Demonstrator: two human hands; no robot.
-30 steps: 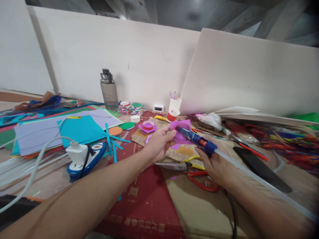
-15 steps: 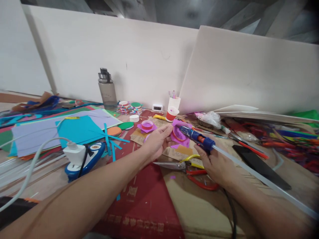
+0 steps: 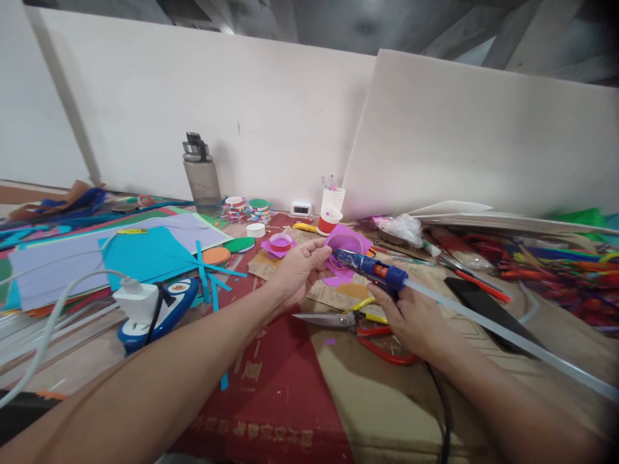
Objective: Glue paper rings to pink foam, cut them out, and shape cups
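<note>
My left hand (image 3: 296, 272) pinches a purple paper piece (image 3: 346, 243) with a round ring on it, holding it up above the table. My right hand (image 3: 407, 317) is wrapped round a blue glue gun (image 3: 373, 269) with an orange band. The gun's nozzle points left and touches the purple piece near its lower edge. A long clear glue stick (image 3: 498, 332) runs out of the gun's back toward the right. A black cord (image 3: 441, 406) hangs below my right wrist.
Scissors with yellow and red handles (image 3: 358, 319) lie under my hands on brown paper. A white plug in a blue power strip (image 3: 145, 306) sits left, beside coloured paper sheets (image 3: 140, 251). A water bottle (image 3: 199, 174), paper cups (image 3: 329, 219) and a black phone (image 3: 488, 312) stand around.
The view has drifted slightly left. My left hand has turned the purple piece so its ring faces up more, and the glue gun's nozzle has stayed against it.
</note>
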